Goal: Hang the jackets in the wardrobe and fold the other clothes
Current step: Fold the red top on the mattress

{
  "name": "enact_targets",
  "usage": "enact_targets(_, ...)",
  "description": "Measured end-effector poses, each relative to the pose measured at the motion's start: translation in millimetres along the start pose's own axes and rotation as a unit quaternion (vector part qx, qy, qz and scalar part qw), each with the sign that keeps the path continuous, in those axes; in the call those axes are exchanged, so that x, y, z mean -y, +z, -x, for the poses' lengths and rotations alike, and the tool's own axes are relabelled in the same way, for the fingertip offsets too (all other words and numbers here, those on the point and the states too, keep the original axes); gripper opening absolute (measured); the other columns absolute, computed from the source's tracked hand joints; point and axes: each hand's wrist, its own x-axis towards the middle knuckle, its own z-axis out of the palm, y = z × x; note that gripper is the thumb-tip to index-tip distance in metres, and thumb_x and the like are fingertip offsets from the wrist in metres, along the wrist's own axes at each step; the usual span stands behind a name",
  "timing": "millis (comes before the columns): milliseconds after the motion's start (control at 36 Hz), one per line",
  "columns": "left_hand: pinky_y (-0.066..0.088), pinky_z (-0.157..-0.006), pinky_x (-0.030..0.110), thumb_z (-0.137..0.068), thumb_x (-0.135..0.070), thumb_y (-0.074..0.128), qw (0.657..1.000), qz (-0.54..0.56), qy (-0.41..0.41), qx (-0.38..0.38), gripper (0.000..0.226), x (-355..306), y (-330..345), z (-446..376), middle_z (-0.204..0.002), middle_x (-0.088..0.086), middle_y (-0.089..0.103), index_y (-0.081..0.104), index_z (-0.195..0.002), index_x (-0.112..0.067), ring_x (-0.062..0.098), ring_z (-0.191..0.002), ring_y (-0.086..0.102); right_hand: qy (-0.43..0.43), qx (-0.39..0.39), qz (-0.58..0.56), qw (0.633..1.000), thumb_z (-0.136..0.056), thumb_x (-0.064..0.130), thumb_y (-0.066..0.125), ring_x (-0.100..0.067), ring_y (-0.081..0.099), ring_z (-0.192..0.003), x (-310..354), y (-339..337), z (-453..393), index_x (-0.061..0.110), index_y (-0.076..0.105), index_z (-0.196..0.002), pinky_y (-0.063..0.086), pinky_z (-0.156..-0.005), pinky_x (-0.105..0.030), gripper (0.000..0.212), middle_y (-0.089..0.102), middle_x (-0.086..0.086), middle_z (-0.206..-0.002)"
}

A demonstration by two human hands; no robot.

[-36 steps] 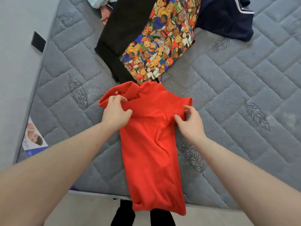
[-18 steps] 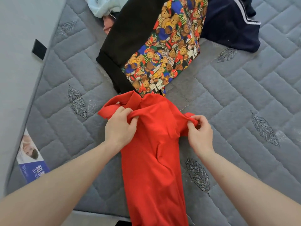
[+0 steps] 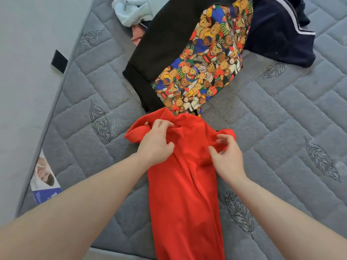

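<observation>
A red polo shirt (image 3: pixel 185 196) lies lengthwise on the grey quilted mattress (image 3: pixel 272 117), its hem hanging over the near edge. My left hand (image 3: pixel 156 141) grips bunched fabric at the shirt's left shoulder, beside the collar. My right hand (image 3: pixel 228 158) pinches the right sleeve between thumb and curled fingers. Just beyond the collar lies a black jacket with a teddy-bear print panel (image 3: pixel 202 72).
A navy garment with a white stripe (image 3: pixel 274 32) lies at the far right. At the top left is a light blue garment (image 3: pixel 131 10) with a pink piece (image 3: pixel 137 37) below it. A pale wall (image 3: pixel 28 62) runs along the mattress's left side.
Both hands have drawn the shoulders inward, so the shirt's top is narrower and more bunched. The right sleeve has been folded toward the middle.
</observation>
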Motion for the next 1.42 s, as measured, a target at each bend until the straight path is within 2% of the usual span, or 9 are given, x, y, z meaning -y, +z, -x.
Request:
enact_targets(139, 0.051, -0.094, 0.049, -0.075, -0.024, 0.072, 0.992, -0.066, -0.099, -0.047, 0.068, 33.0, -18.8, 11.3, -0.137, 0.003, 0.044, 0.042, -0.136, -0.026, 0.035, -0.114, 0.061, 0.091, 0.095, 0.065, 0.989, -0.086, 0.040, 0.077, -0.023, 0.058, -0.124, 7.7, 16.6, -17.2, 0.015, 0.048, -0.141, 0.044, -0.106, -0.037, 0.068, 0.063, -0.003, -0.132)
enact_targets(306, 0.049, -0.096, 0.041, -0.087, -0.036, 0.074, 0.982, -0.148, -0.109, 0.044, 0.050, 64.8, -28.2, 6.0, -0.127, 0.001, 0.058, 0.053, -0.132, -0.028, 0.028, -0.119, 0.060, 0.119, 0.083, 0.036, 0.989, -0.086, 0.036, 0.076, -0.021, 0.068, -0.097, 13.4, 30.0, -27.3, 0.023, 0.070, -0.099, 0.048, -0.083, -0.030, 0.019, 0.068, 0.009, -0.084)
enact_targets(389, 0.047, -0.079, 0.036, -0.093, -0.029, 0.066, 0.986, -0.144, -0.077, -0.019, 0.005, 58.8, -26.3, 5.3, -0.097, -0.007, 0.063, 0.066, -0.098, -0.031, 0.027, -0.103, 0.065, 0.075, 0.018, -0.004, 0.997, -0.089, 0.034, 0.069, -0.015, 0.063, -0.082, 13.1, 25.5, -18.5, 0.026, 0.062, -0.080, 0.044, -0.075, -0.031, 0.015, 0.064, 0.015, -0.076)
enact_targets(556, 0.050, -0.079, 0.047, -0.101, -0.028, 0.045, 0.977, -0.012, 0.015, -0.211, 0.005, 20.2, -30.5, -1.5, -0.108, -0.005, 0.067, 0.048, -0.102, -0.031, 0.033, -0.092, 0.065, 0.057, -0.054, -0.036, 0.996, -0.097, 0.030, 0.057, -0.015, 0.056, -0.069, -0.6, -1.1, -11.6, 0.024, 0.052, -0.087, 0.038, -0.063, -0.036, 0.013, 0.059, 0.004, -0.073)
enact_targets(694, 0.042, -0.065, 0.035, -0.102, -0.025, 0.049, 0.982, -0.031, 0.062, -0.175, 0.006, -15.9, -28.0, -32.2, -0.088, -0.009, 0.059, 0.049, -0.096, -0.026, 0.019, -0.076, 0.059, 0.142, -0.035, 0.044, 0.988, -0.096, 0.029, 0.058, -0.033, 0.063, -0.096, -9.3, -7.6, -25.9, 0.016, 0.059, -0.097, 0.045, -0.080, -0.040, 0.014, 0.068, -0.006, -0.095)
enact_targets(806, 0.043, -0.069, 0.032, -0.092, -0.013, 0.059, 0.994, -0.083, 0.034, -0.060, 0.017, -24.5, -18.5, -49.1, -0.113, -0.001, 0.052, 0.051, -0.105, -0.021, 0.019, -0.088, 0.057, 0.218, -0.008, 0.073, 0.973, -0.090, 0.028, 0.068, -0.037, 0.057, -0.121, -16.1, -3.5, -30.8, 0.008, 0.058, -0.120, 0.045, -0.102, -0.042, 0.038, 0.060, -0.019, -0.127)
enact_targets(944, 0.045, -0.065, 0.035, -0.077, -0.012, 0.064, 0.982, -0.069, -0.024, -0.176, 0.040, -28.3, -12.6, -41.3, -0.124, -0.001, 0.040, 0.049, -0.113, -0.022, 0.021, -0.094, 0.053, 0.232, -0.026, 0.009, 0.972, -0.082, 0.041, 0.077, -0.033, 0.055, -0.127, -15.4, 2.5, -31.6, 0.012, 0.048, -0.135, 0.043, -0.107, -0.043, 0.068, 0.059, -0.010, -0.134)
enact_targets(1139, 0.047, -0.066, 0.033, -0.077, -0.013, 0.065, 0.984, -0.002, 0.089, -0.152, 0.037, -4.7, 2.6, 8.8, -0.117, -0.011, 0.040, 0.049, -0.106, -0.029, 0.011, -0.088, 0.050, 0.257, 0.001, -0.042, 0.966, -0.078, 0.033, 0.082, -0.026, 0.066, -0.107, -19.2, -6.3, -43.4, 0.015, 0.065, -0.112, 0.049, -0.095, -0.037, 0.041, 0.071, -0.008, -0.116)
enact_targets(1417, 0.052, -0.083, 0.036, -0.075, -0.007, 0.063, 0.994, 0.067, -0.017, -0.080, 0.038, 33.9, 18.0, 47.8, -0.110, -0.017, 0.046, 0.055, -0.101, -0.035, 0.004, -0.092, 0.056, 0.035, -0.044, -0.060, 0.997, -0.071, 0.025, 0.073, -0.005, 0.059, -0.065, 24.6, -4.2, 4.4, 0.025, 0.056, -0.080, 0.047, -0.066, -0.031, 0.020, 0.065, 0.010, -0.072)
